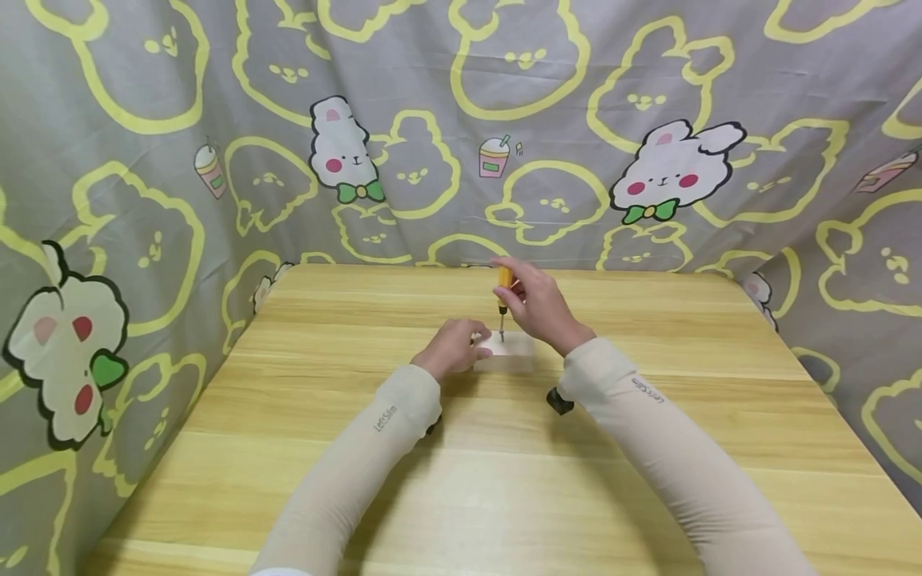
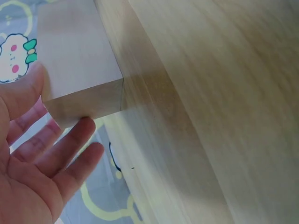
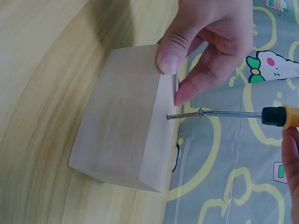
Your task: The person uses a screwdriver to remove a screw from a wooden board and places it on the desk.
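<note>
Block, pale wood (image 3: 117, 107): one, lay on the far half of the tabletop (image 1: 475, 488). Screw (image 3: 183, 115): one, stood with its lower end at the block's top face, thread exposed. Screwdriver, yellow-handled (image 1: 505, 278): one, stood near upright, tip at the screw's head. Left hand (image 1: 452, 346): gripped the block's left end. Right hand (image 1: 540, 302): held the screwdriver's handle.

With our left hand (image 2: 35, 168) we hold the end of a pale wooden block (image 2: 77, 51), thumb (image 2: 25, 91) against one edge, a fingertip (image 2: 87, 125) touching the end face's lower edge. Beside it we see the wood-grain table (image 2: 224, 79) and a gray cloth (image 2: 96, 179) with yellow outlines.
</note>
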Demonstrator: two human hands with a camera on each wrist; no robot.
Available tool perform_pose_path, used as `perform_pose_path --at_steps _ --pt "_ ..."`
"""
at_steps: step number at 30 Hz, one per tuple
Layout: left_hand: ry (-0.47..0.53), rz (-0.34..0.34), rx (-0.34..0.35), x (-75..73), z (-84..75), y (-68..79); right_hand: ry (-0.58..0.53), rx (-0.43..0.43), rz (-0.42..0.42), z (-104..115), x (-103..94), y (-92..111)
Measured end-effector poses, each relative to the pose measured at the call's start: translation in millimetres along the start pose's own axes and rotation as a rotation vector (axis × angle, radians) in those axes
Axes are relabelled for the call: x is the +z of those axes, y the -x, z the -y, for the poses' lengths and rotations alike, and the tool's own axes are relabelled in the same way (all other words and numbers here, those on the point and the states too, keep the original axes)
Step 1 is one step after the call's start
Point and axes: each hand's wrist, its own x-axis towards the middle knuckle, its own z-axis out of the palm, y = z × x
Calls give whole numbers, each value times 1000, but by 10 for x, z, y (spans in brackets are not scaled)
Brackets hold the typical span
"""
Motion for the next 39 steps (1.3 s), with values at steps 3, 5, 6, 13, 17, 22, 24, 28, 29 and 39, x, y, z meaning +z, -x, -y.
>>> perform_pose_path --at_steps 3,5,6,13,17,22,24,28,29,39 --pt "2 3 5 8 11 -5 -16 1 -6 -10 -17 0" --pt "7 4 14 7 19 -2 -22 -1 -5 -19 -26 -4" --pt "8 6 21 5 25 1 -27 -4 -3 -22 -32 -7" --pt "-5 28 58 -16 73 -6 -30 -20 13 -44 -25 -15" --pt "-3 28 50 -15 83 -12 5 -37 5 -20 -6 -24" --pt "11 17 38 -2 76 -15 19 -33 -16 -3 6 -43" --pt "15 16 35 2 70 -10 16 -20 -21 -5 9 -44" --pt "19 17 24 8 64 -4 10 11 -39 -11 22 -33" --pt "19 17 23 9 63 -3 8 18 -46 -12 26 -30" --pt "26 12 29 -2 68 -15 -14 53 -100 -42 29 -9"
